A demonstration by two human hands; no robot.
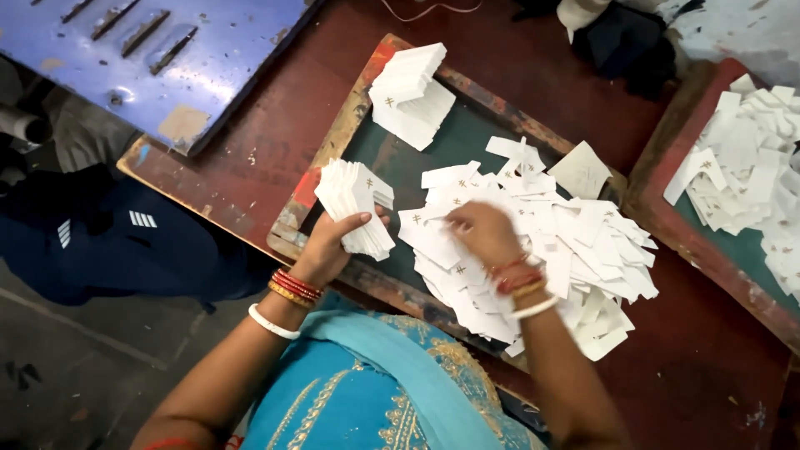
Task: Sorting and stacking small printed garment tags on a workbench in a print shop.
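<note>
My left hand (333,242) grips a thick stack of small white paper tags (354,204) near the left edge of a green board with a worn wooden frame (333,146). My right hand (483,233) rests, fingers curled, on a loose heap of the same white tags (567,250) spread over the middle and right of the board; whether it pinches one tag is hard to tell. Each tag carries a small gold mark. A second neat pile of tags (412,92) lies at the board's far corner. Both wrists wear red, gold and white bangles.
The board lies on a dark red table (267,142). A second framed green board (708,242) with more loose tags stands at the right. A blue metal plate with slots (142,58) is at the top left, and dark cloth (617,37) lies at the far edge.
</note>
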